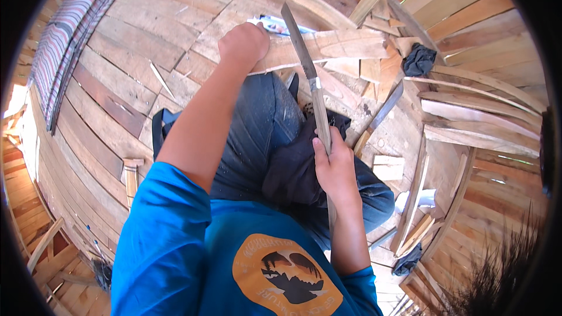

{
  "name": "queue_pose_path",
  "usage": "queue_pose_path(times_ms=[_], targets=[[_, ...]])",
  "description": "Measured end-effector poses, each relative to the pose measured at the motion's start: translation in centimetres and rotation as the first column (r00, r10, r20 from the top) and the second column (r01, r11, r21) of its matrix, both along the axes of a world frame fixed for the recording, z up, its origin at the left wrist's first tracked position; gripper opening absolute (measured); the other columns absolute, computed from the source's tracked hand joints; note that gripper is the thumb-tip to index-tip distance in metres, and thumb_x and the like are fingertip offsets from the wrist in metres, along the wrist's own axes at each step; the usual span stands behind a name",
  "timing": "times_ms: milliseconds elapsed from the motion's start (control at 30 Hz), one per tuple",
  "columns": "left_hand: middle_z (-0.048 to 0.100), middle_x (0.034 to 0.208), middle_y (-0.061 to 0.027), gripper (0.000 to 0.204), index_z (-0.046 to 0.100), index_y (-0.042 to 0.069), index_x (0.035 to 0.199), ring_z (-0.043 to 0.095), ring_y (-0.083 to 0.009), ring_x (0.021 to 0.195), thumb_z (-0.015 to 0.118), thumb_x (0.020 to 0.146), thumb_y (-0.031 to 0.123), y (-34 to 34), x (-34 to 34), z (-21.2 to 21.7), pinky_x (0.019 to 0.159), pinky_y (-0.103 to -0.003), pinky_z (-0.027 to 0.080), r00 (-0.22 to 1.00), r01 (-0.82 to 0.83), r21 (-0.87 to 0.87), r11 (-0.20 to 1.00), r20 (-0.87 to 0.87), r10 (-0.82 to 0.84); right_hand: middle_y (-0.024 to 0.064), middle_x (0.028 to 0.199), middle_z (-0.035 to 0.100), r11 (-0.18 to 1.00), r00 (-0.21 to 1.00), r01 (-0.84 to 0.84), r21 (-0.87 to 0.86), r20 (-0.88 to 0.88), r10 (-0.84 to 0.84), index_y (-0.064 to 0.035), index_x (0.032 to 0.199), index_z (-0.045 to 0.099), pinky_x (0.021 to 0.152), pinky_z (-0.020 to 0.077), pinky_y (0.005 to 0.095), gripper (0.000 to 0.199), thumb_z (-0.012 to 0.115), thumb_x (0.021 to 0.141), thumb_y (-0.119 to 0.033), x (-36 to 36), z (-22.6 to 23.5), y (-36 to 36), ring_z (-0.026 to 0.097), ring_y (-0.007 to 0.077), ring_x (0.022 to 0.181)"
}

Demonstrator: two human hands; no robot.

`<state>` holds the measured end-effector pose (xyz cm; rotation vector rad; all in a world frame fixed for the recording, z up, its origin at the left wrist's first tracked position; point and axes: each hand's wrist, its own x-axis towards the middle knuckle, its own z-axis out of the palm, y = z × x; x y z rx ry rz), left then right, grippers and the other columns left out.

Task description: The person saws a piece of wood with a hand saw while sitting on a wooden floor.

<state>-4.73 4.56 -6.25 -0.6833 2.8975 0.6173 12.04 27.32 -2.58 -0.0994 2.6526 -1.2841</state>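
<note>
My left hand grips the near end of a long rough wooden slab that lies across in front of my knees. My right hand is closed around the pale wooden handle of a long knife. The knife's dark blade points up and away, and it crosses over the slab near its middle. I sit on a plank floor in blue jeans, with a dark cloth on my lap under the right hand.
A second blade with a wooden handle lies on the floor to the right. Split wood pieces are stacked at the right, with a dark rag among them. A striped mat lies at the upper left. Small offcuts lie near my right knee.
</note>
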Motion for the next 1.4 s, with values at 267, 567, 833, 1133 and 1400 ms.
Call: queue_pose_path(times_ms=[267, 567, 833, 1133, 1400], targets=[[0.064, 0.116, -0.0287, 0.060, 0.068, -0.002, 0.111, 0.062, -0.0388, 0.111, 0.035, 0.101, 0.047, 4.0, -0.8, -1.1, 0.097, -0.047, 0.047, 0.984, 0.151, 0.125, 0.981, 0.080, -0.162, 0.0263, 0.085, 0.067, 0.987, 0.984, 0.157, -0.019, -0.086, -0.158, 0.0006, 0.114, 0.054, 0.070, 0.0518, 0.0466, 0.022, 0.056, 0.096, -0.013, -2.4, 5.9, 3.8, 0.065, 0.0448, 0.084], [0.048, 0.138, -0.0327, 0.094, 0.049, -0.015, 0.131, 0.045, -0.0380, 0.134, 0.026, 0.096, 0.069, 10.7, 1.7, -2.9, 0.113, -0.040, 0.029, 0.890, 0.167, 0.767, 0.620, 0.153, -0.429, 0.0000, 0.061, 0.048, 0.722, 0.817, 0.567, -0.396, 0.155, -0.556, -0.0030, 0.101, 0.050, 0.040, 0.0356, 0.0214, 0.012, 0.054, 0.099, -0.014, 11.3, 3.3, 12.5, 0.044, 0.0059, 0.045], [0.030, 0.049, 0.0029, 0.069, 0.035, 0.014, 0.057, 0.035, -0.0101, 0.037, 0.027, 0.096, 0.070, 18.9, 7.6, -6.4, 0.034, -0.023, 0.031, 0.688, -0.357, 0.875, -0.326, 0.010, -0.726, -0.0025, 0.058, 0.047, 0.608, 0.733, 0.616, -0.502, 0.082, -0.675, -0.0044, 0.090, 0.050, 0.039, 0.0322, 0.0208, 0.017, 0.056, 0.099, -0.017, 13.0, 3.8, 13.7, 0.043, 0.0047, 0.044], [0.045, 0.060, -0.0006, 0.043, 0.045, 0.011, 0.066, 0.044, -0.0154, 0.052, 0.050, 0.098, 0.039, 26.4, 8.4, -8.3, 0.047, -0.028, 0.039, 0.781, -0.364, 0.305, -0.880, -0.414, -0.467, -0.0009, 0.066, 0.054, 0.610, 0.778, 0.607, -0.510, 0.225, -0.586, -0.0047, 0.086, 0.051, 0.046, 0.0375, 0.0206, 0.023, 0.065, 0.095, -0.021, 8.4, 1.4, 12.4, 0.048, 0.0045, 0.052], [0.046, 0.062, -0.0004, 0.039, 0.049, 0.013, 0.068, 0.047, -0.0162, 0.059, 0.052, 0.097, 0.038, 27.1, 8.1, -6.4, 0.057, -0.029, 0.043, 0.803, -0.072, 0.290, -0.954, -0.551, -0.228, 0.0052, 0.078, 0.061, 0.572, 0.813, 0.542, -0.616, 0.211, -0.543, -0.0017, 0.090, 0.051, 0.056, 0.0474, 0.0219, 0.026, 0.068, 0.093, -0.021, 6.9, 0.4, 11.0, 0.056, 0.0079, 0.060]])
